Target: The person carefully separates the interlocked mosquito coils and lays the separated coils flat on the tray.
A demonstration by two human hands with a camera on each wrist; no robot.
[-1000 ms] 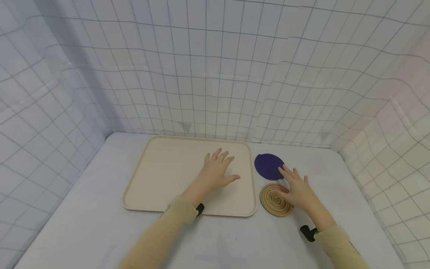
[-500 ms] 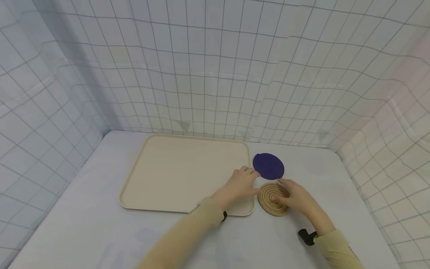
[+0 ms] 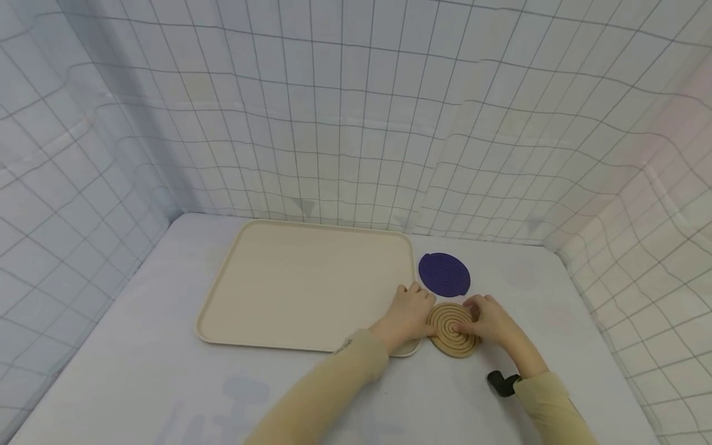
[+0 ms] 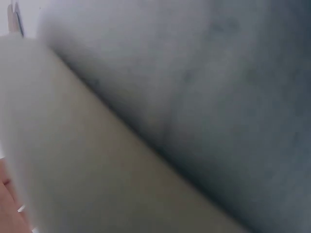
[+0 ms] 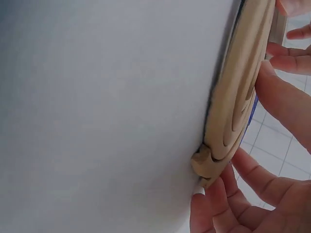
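A tan spiral-cut disc (image 3: 452, 330) lies flat on the white table, right of the tray. From its right side my right hand (image 3: 492, 321) grips it, thumb on the top face and fingers curled round the rim. At its left edge my left hand (image 3: 408, 314) reaches over the tray rim, thumb and bent fingers at the disc's rim. In the right wrist view the tan disc (image 5: 238, 92) shows edge-on with a small tab, right fingers (image 5: 221, 201) under the edge beside it. A sleeve (image 4: 87, 145) covers most of the left wrist view.
Behind the tan disc lies a purple spiral disc (image 3: 444, 274). The large cream tray (image 3: 311, 281) occupies the table's left and middle. White walls with a grid pattern (image 3: 345, 123) enclose the table at the back and sides.
My left hand has moved right, from above the tray to the tan disc's left edge. My right hand has come down and its fingers have curled round the disc's right edge.
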